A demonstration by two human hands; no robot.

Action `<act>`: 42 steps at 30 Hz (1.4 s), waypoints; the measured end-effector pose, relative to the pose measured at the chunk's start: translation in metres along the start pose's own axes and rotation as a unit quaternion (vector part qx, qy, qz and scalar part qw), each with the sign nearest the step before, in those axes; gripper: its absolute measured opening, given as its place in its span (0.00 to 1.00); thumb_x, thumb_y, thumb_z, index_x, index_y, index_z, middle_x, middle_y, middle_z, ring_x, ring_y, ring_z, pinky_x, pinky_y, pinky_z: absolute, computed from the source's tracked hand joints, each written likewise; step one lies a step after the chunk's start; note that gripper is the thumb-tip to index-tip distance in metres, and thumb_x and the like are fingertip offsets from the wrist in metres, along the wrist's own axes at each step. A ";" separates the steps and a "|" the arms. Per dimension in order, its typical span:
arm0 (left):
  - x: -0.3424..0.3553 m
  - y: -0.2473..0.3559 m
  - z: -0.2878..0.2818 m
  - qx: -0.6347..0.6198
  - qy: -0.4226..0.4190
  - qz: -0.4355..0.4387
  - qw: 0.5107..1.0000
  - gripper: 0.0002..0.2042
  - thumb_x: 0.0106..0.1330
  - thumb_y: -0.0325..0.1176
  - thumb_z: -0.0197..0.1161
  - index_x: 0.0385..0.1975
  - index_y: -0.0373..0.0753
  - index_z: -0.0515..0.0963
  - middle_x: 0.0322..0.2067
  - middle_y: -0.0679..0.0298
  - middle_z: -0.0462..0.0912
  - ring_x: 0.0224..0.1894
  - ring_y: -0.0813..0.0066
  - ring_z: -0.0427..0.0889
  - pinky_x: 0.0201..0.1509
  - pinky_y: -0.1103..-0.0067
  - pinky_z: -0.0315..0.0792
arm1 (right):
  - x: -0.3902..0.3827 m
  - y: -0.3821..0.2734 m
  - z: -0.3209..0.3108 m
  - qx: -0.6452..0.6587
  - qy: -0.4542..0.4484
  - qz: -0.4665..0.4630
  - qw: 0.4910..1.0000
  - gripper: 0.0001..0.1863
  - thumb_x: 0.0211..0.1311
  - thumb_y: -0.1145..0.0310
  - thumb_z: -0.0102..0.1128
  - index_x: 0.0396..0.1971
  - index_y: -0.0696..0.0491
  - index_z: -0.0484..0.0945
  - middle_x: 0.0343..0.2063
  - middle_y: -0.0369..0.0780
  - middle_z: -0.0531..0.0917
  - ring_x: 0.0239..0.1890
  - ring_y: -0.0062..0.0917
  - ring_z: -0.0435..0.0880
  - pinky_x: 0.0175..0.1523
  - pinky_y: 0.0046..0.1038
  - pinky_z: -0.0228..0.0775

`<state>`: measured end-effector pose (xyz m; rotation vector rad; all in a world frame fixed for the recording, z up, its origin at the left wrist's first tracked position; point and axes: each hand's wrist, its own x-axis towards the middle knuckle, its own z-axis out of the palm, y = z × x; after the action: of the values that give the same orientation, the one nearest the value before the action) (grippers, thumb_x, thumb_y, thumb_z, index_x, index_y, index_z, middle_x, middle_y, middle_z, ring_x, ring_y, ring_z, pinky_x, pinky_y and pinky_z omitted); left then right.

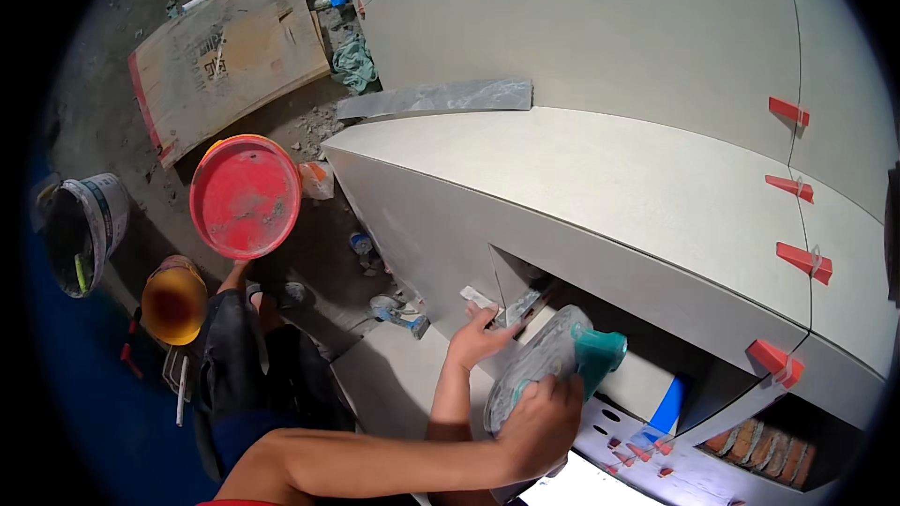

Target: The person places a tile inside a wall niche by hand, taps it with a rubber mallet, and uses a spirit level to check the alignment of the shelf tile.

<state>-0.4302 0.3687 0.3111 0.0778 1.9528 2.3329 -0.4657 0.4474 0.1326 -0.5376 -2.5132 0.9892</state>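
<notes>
The grey-and-teal oval tool (538, 361) is being held before the niche (647, 323) of the tiled bench (600, 164), the left hand (542, 424) curling its fingers (561, 392) closely over its lower part. The right hand (476, 339) is pointing toward the niche, fingers partly parted; whether they are gripping anything, I cannot tell.
</notes>
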 end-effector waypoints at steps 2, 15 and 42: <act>-0.002 0.000 0.001 0.001 0.010 -0.003 1.000 0.18 0.50 0.24 0.55 0.42 0.26 0.68 0.37 0.51 0.74 0.42 0.55 0.71 0.46 0.68 0.67 | 0.002 0.002 0.000 -0.003 -0.009 -0.001 1.000 0.29 0.69 0.71 0.52 0.62 0.70 0.52 0.30 0.54 0.82 0.29 0.33 0.86 0.34 0.27 0.82; -0.008 -0.002 -0.013 -0.001 -0.078 -0.041 0.996 0.27 0.52 0.34 0.64 0.49 0.26 0.65 0.39 0.51 0.74 0.46 0.55 0.71 0.52 0.67 0.65 | 0.007 0.021 -0.005 -0.001 0.008 0.025 1.000 0.28 0.68 0.72 0.51 0.61 0.70 0.53 0.27 0.52 0.82 0.25 0.32 0.85 0.32 0.26 0.80; -0.040 0.007 -0.006 -0.006 -0.059 -0.026 0.998 0.20 0.56 0.30 0.60 0.47 0.27 0.68 0.39 0.45 0.74 0.46 0.49 0.71 0.50 0.66 0.69 | 0.004 0.013 -0.002 0.048 -0.001 0.016 0.999 0.30 0.66 0.76 0.49 0.65 0.64 0.52 0.33 0.50 0.81 0.26 0.31 0.84 0.29 0.26 0.79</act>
<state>-0.3914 0.3570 0.3174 0.1584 1.8620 2.2520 -0.4652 0.4587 0.1257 -0.5483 -2.4515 1.1169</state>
